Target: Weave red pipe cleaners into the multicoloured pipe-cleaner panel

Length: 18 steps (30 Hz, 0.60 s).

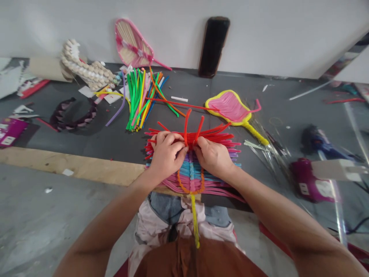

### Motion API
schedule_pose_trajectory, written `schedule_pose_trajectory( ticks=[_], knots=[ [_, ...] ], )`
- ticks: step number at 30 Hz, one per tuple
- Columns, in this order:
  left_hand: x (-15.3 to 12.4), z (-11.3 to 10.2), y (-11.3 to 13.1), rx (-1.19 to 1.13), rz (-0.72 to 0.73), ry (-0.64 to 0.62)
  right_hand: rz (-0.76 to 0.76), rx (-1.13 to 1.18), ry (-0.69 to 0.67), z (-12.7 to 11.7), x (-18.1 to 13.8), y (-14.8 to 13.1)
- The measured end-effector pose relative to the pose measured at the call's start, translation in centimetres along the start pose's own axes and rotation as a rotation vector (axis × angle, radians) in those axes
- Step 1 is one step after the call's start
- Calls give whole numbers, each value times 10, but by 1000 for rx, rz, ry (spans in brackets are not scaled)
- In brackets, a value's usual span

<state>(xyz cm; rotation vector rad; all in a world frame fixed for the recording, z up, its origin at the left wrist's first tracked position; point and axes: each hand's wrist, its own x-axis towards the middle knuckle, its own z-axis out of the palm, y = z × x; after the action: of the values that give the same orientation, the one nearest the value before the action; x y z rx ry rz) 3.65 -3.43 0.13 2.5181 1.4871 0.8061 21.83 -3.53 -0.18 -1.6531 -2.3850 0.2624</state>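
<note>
In front of me lies a woven row of pipe cleaners, running from pink through blue and purple to red at the far end. An orange twisted loop crosses its middle, and a yellow twisted stem sticks out toward my lap. My left hand pinches a red pipe cleaner at the far end of the row. Close beside it, my right hand pinches another upright red pipe cleaner. Both stand bent upward between the hands; my fingers hide where they join the row.
Behind the work lie a bundle of coloured pipe cleaners and a pink-and-yellow fan shape. A phone and a pink fan lean on the wall. At right stands a glue gun near a purple box. A dark braided band lies left.
</note>
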Motion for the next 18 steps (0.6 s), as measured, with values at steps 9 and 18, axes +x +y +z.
schedule_pose_trajectory(
  ticks=[9,18],
  knots=[
    [1,4,-3,-24,-41,14,-7,-15,-25,-2,-1,-1],
    [0,4,-5,-44,-45,11,0,96,-32,0,0,4]
  ],
)
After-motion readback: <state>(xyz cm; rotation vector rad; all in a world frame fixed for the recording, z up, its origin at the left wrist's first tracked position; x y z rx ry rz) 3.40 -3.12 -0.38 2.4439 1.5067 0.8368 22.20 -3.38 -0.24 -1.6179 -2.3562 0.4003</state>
